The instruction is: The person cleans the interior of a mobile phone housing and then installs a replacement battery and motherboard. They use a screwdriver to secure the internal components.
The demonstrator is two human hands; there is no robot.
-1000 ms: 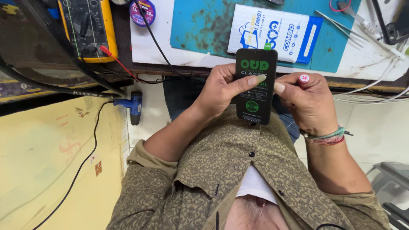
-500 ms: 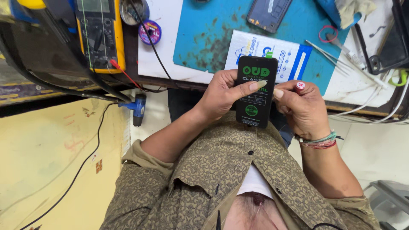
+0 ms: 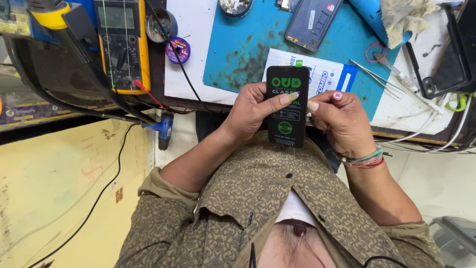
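Both hands gripping black packet, thumbs meeting

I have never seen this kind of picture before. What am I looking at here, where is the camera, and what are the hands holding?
The camera sits on a person's head and looks straight down, so you see that person's own chest, arms and hands, with a workbench at the top of the picture. There is no machine; two bare hands do the work.

The left hand and the right hand together hold a flat black packet with green print, upright in front of the body. The left thumb lies across its front.

On the bench lies a blue work mat. On it are a white and blue packet, partly behind the black one, and a dark phone part. To the left stand a yellow multimeter and a small purple spool. To the right lie thin metal tweezers and a cloth.
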